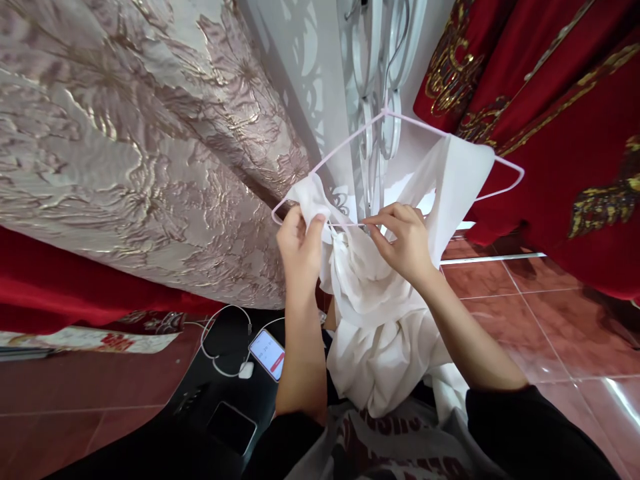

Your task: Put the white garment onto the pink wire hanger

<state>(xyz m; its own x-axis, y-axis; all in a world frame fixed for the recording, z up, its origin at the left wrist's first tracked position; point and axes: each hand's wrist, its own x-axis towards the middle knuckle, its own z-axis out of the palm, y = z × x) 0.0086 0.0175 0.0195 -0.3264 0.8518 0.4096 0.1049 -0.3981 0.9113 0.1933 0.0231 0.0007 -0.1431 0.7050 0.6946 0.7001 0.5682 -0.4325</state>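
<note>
Two hands at a hanger, centre frame

Both forearms rise from the bottom edge in black sleeves and bend inward. The left hand [300,243] is curled shut on a bunch of the white garment [380,320] at the left end of the pale pink wire hanger [385,113]. The right hand [406,243] has thumb and forefinger pinched on the hanger's lower bar, its other fingers loosely bent. The garment is draped over the hanger and hangs down between the arms. Red lettering on the shirt at the bottom edge is too cut off to read. Lower left, a lit phone [267,353] shows a red band, its text too small to read.
</note>
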